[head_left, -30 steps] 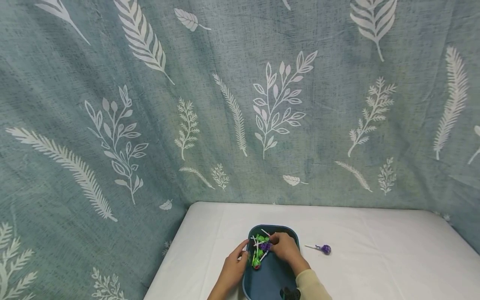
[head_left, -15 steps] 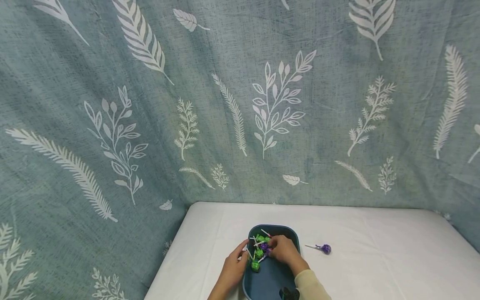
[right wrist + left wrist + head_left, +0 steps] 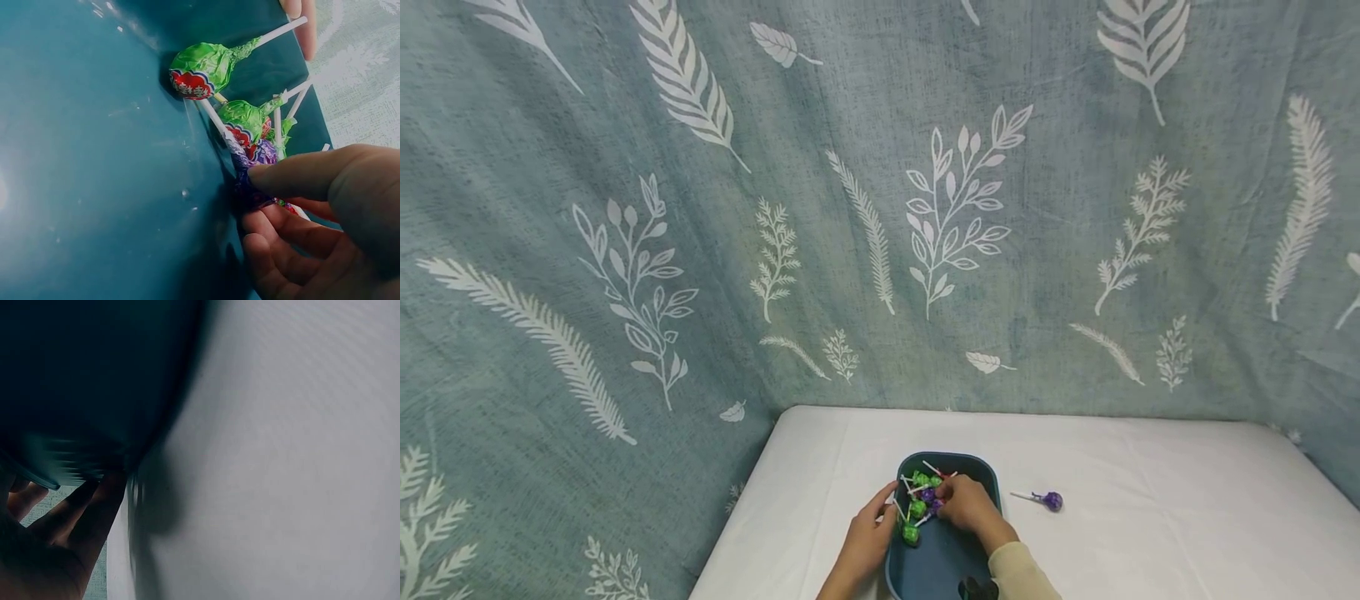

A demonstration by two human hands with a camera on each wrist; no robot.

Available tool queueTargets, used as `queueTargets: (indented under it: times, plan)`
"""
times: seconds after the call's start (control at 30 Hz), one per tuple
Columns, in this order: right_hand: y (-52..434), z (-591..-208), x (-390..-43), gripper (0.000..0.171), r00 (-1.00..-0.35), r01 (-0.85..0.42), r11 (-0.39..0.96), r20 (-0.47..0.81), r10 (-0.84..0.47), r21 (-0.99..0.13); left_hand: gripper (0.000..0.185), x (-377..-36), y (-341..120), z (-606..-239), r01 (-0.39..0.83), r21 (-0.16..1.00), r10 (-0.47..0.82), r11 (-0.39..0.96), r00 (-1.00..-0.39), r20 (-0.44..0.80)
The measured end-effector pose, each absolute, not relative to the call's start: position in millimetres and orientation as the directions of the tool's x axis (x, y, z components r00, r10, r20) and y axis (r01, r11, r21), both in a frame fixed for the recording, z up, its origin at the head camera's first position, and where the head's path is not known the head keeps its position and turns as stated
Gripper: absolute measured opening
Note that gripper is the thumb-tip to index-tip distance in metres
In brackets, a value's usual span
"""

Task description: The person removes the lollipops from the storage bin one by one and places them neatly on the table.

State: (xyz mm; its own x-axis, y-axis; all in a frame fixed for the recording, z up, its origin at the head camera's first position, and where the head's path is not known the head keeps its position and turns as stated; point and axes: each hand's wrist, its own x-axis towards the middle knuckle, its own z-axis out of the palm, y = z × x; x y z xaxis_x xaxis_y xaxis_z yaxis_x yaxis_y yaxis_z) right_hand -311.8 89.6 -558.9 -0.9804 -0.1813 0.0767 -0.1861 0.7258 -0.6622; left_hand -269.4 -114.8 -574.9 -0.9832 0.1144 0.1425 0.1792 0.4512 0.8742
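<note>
A dark teal tray [image 3: 955,554] lies on the white table and holds several green lollipops [image 3: 917,507] and a purple lollipop [image 3: 928,495]. My left hand [image 3: 883,510] grips the tray's left rim; its fingers [image 3: 75,515] curl at the tray's [image 3: 94,375] edge, and one fingertip [image 3: 301,22] shows over the rim. Inside the tray [image 3: 94,156], my right hand [image 3: 943,498] pinches the purple lollipop [image 3: 253,187] between thumb and fingers [image 3: 294,178]. Two green lollipops [image 3: 203,69] lie just beyond it.
Another purple lollipop [image 3: 1049,500] lies alone on the white table [image 3: 1150,517], right of the tray. A leaf-patterned teal curtain [image 3: 880,208] hangs behind and to the left of the table. The table's left edge runs close by my left hand.
My right hand has shifted slightly toward me inside the tray, stirring the lollipops; a green one now lies nearer. My left hand keeps its hold on the rim.
</note>
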Motion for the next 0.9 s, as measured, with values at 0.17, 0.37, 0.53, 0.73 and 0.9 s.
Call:
queueTargets:
  times: [0.17, 0.37, 0.53, 0.73, 0.9]
  plan:
    - [91, -559, -311, 0.018, -0.978, -0.198, 0.724, 0.085, -0.189, -0.661, 0.043, -269, -114, -576, 0.176, 0.876, 0.112, 0.45, -0.984, 0.14]
    - [93, -554, -310, 0.014, -0.979, -0.194, 0.706, 0.093, -0.18, -0.681, 0.043, -269, -114, -576, 0.182, 0.872, 0.114, 0.455, -0.983, 0.146]
    - [93, -547, -308, 0.011, -0.983, -0.178, 0.689, 0.094, -0.158, -0.703, 0.043, -270, -114, -576, 0.176, 0.873, 0.118, 0.456, -0.984, 0.136]
    - [95, -541, -307, 0.012, -0.984, -0.178, 0.683, 0.112, -0.141, -0.709, 0.043, -270, -115, -574, 0.178, 0.876, 0.127, 0.448, -0.983, 0.135]
    - [97, -537, -307, 0.015, -0.981, -0.193, 0.679, 0.136, -0.136, -0.708, 0.043, -270, -115, -574, 0.164, 0.873, 0.125, 0.46, -0.985, 0.119]
